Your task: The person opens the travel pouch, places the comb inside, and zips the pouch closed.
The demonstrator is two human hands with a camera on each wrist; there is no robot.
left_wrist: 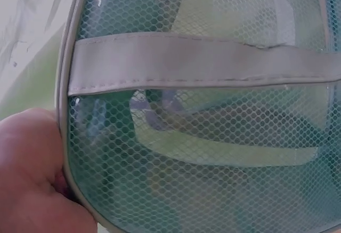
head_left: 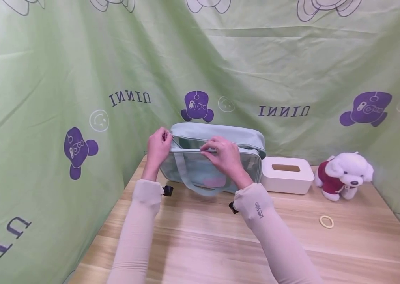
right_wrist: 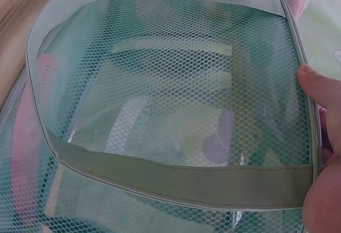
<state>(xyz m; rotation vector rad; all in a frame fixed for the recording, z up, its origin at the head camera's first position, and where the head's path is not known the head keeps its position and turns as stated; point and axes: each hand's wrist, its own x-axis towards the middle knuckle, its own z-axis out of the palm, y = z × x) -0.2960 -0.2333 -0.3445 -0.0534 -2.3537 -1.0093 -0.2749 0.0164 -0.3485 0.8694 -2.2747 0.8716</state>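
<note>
A pale blue-green see-through bag with mesh walls stands upright at the back of the table, its top gaping behind the front edge. My left hand pinches the upper left corner of that opening. Near the middle of the front rim, my right hand grips the edge between thumb and fingers. A loop handle hangs down the bag's front in the right wrist view. Through the clear front shows a pink patch. In the left wrist view, my left hand lies against the piped edge.
Right of the bag stands a white tissue box with a slot on top. Beside it sits a white plush dog in a red top. A pale yellow ring lies on the wooden table. Green curtain surrounds the table.
</note>
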